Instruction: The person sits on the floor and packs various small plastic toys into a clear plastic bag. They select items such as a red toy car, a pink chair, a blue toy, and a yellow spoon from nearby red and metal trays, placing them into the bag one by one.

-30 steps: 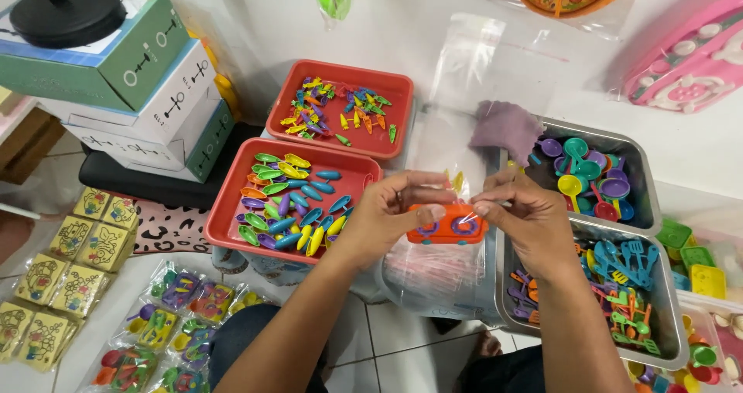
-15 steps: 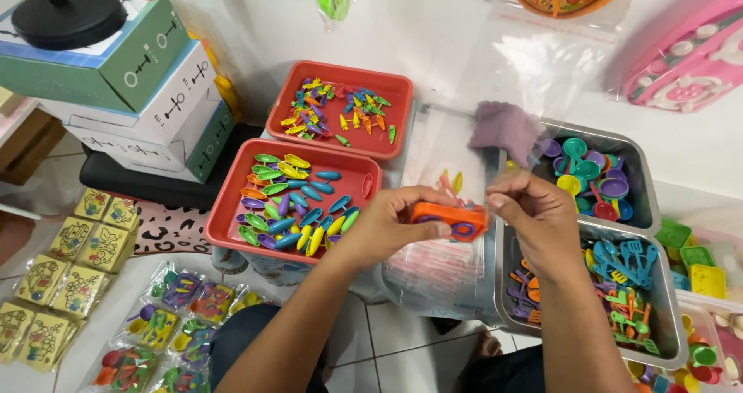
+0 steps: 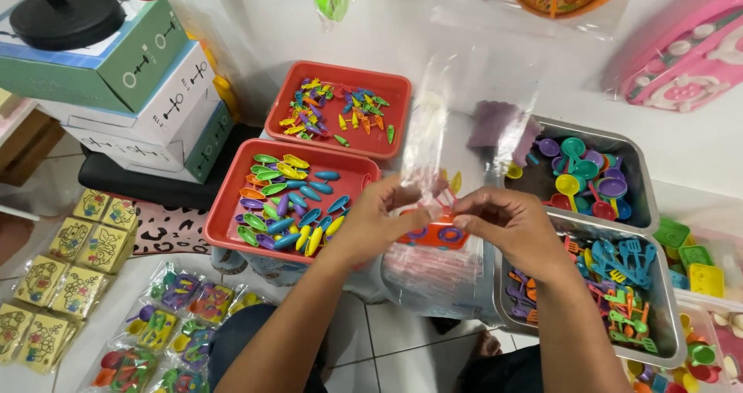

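White tiled floor (image 3: 402,339), crowded with trays of small plastic toys. My left hand (image 3: 379,219) and right hand (image 3: 507,227) both pinch the mouth of a clear plastic bag (image 3: 424,149), fingers clamped on its edge, above an orange toy piece (image 3: 433,234). Bag looks light, limp, slippery; best held at the rim.

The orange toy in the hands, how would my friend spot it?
Find the two red trays and the metal trays. Between them, the left hand and right hand pinch a clear bag. Below the fingers sits the flat orange toy, the only one with purple rings.
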